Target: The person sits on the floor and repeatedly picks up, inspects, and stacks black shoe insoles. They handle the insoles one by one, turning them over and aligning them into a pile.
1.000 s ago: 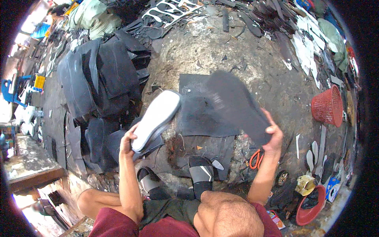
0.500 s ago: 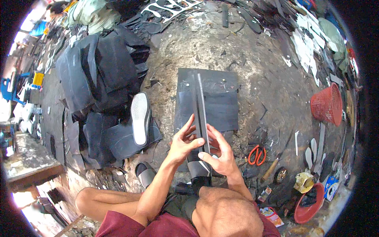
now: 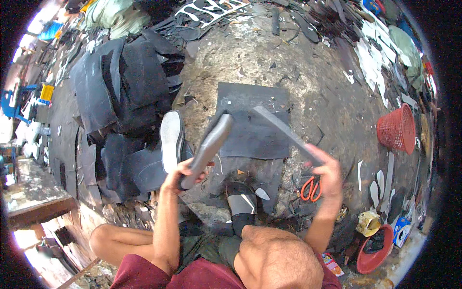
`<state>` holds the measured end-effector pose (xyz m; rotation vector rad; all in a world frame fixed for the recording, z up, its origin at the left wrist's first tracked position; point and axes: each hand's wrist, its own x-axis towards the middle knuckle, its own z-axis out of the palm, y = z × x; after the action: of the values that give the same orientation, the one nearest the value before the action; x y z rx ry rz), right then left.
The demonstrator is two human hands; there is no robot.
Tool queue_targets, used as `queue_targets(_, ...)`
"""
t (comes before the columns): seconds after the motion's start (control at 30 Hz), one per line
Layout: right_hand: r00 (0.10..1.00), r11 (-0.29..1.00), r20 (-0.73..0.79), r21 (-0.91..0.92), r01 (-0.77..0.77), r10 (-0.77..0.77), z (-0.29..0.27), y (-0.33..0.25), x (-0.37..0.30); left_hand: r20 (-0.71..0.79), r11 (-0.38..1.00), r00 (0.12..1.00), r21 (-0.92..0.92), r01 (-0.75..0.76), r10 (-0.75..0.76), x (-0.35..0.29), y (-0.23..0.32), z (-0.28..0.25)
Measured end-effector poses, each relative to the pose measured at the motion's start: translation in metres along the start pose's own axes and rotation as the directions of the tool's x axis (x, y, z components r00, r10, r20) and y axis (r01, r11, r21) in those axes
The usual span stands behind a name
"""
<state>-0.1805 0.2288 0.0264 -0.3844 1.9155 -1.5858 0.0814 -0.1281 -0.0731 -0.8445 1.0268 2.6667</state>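
My left hand [image 3: 185,174] is wrapped around a dark grey shoe sole [image 3: 211,144], which is tilted with its far end toward the middle. Well to the right, my right hand [image 3: 327,166] grips one end of a second shoe sole [image 3: 281,126], seen nearly edge-on and blurred by motion. Beneath and between them, black rubber sheets [image 3: 252,137] lie on the ground. Just left of my left hand rests a sole with a white face [image 3: 172,137]. Orange-handled scissors [image 3: 310,189] lie close under my right hand.
A big pile of black rubber sheets [image 3: 127,82] stands at the left. To the right are a red basket [image 3: 397,129], white sole-shaped cutouts [image 3: 378,188], a yellowish tin [image 3: 369,223] and a red basin [image 3: 375,257]. My shod foot [image 3: 241,204] is at the near middle.
The two soles, held together upright in both hands before, are now apart. My left hand has moved left with one, my right hand to the right with the other.
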Motion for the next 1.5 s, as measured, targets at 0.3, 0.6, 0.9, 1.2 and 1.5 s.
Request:
queue_targets(0.3, 0.821, 0.008, -0.552, -0.831, -0.557, -0.149, -0.095, 0.144, -0.004, 0.026, 0.773, 0.94, -0.577, -0.264, 0.34, -0.015, -0.001, -0.019)
queue_targets(0.6, 0.901, 0.269, 0.321, -0.876, 0.4, -0.292, 0.115, 0.12, 0.175, 0.044, 0.991, 0.996, -0.116, -0.07, 0.076, 0.004, -0.003, 0.036)
queue_targets(0.9, 0.918, 0.957, -0.392, 0.242, 0.161, -0.055, 0.107, 0.078, 0.141, -0.45, 0.925, 0.811, 0.246, -0.291, 0.375, -0.008, 0.004, 0.035)
queue_targets(1.2, 0.93, 0.863, -0.24, 0.487, -0.133, 0.278, 0.177, 0.112, -0.008, -0.176, 0.442, 0.882, 0.896, -0.041, 0.438, -0.012, -0.019, 0.046)
queue_targets(1.5, 0.997, 0.976, 0.073, 0.216, 0.008, -0.025, 0.129, 0.044, 0.037, 0.064, 0.398, 0.935, 0.893, -0.21, 0.348, -0.005, -0.011, 0.088)
